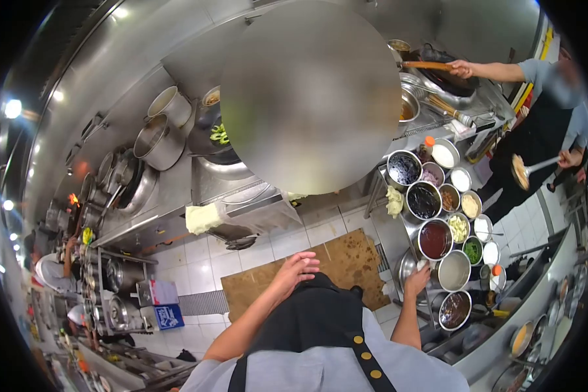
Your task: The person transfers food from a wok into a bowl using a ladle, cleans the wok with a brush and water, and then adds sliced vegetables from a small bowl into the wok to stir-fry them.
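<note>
My left hand is held in front of my black apron, its fingers stretched out and nothing in them. Beside the rack of ingredient pots, my right hand is closed at something small and whitish that I cannot make out. A shiny metal bowl sits just left of that hand. To its right stand a pot of pale liquid, a pot of dark red sauce and a pot of dark brown sauce.
A co-worker at the right holds a wooden handle over a wok and a ladle. A stove counter with stacked pots runs along the left. Brown cardboard covers the floor. A large blurred disc hides the upper middle.
</note>
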The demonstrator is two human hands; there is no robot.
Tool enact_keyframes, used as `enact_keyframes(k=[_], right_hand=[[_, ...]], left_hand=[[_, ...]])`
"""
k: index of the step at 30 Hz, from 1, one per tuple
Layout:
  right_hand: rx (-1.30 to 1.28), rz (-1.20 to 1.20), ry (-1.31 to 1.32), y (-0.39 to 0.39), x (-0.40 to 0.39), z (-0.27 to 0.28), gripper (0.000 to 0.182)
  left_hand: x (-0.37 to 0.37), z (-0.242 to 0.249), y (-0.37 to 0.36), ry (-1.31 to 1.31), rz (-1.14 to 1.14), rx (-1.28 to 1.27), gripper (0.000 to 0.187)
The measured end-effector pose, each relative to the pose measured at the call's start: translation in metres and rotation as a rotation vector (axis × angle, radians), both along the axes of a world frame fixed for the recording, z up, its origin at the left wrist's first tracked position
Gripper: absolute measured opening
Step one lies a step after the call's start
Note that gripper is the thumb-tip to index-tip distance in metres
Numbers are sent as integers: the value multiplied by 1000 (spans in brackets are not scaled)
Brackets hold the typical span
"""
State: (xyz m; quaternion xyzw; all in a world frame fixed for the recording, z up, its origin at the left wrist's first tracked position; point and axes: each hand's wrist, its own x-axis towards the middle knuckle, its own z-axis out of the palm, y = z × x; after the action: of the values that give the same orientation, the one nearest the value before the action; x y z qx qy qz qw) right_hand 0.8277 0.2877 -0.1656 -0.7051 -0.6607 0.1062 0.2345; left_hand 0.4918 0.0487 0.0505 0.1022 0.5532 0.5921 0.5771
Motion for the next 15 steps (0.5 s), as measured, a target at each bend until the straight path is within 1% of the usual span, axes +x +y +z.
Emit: enact_keyframes(k=[1, 4, 6, 8, 9, 11, 13, 14, 15], right_hand=[[-59, 28, -48, -2, 0, 5, 57], [-82, 49, -74, -9, -2, 21, 59], [-33, 31, -81, -20, -3, 33, 58], [79, 168, -54, -40, -9, 56, 60], [79, 170, -55, -49, -11, 48, 60], [6, 455, 40, -74, -13, 20, 53], [-552, 561, 201, -93, -16, -12, 42], [-596, 676, 337, -107, -7, -56, 39], [-635, 789, 473, -122, 8, -119, 38]], left_hand=[[0, 0, 1, -4, 1, 6, 32], [4, -2, 11, -2, -50, 16, 33], [4, -5, 15, 6, -57, 5, 35], [5, -5, 19, 7, -73, 9, 36], [6, -5, 19, 9, -84, 3, 37], [7, -7, 22, 50, -113, -6, 38], [6, -19, 24, 94, -147, -11, 38], [4, -34, 24, 179, -184, -30, 39], [2, -51, 25, 264, -222, -47, 39]])
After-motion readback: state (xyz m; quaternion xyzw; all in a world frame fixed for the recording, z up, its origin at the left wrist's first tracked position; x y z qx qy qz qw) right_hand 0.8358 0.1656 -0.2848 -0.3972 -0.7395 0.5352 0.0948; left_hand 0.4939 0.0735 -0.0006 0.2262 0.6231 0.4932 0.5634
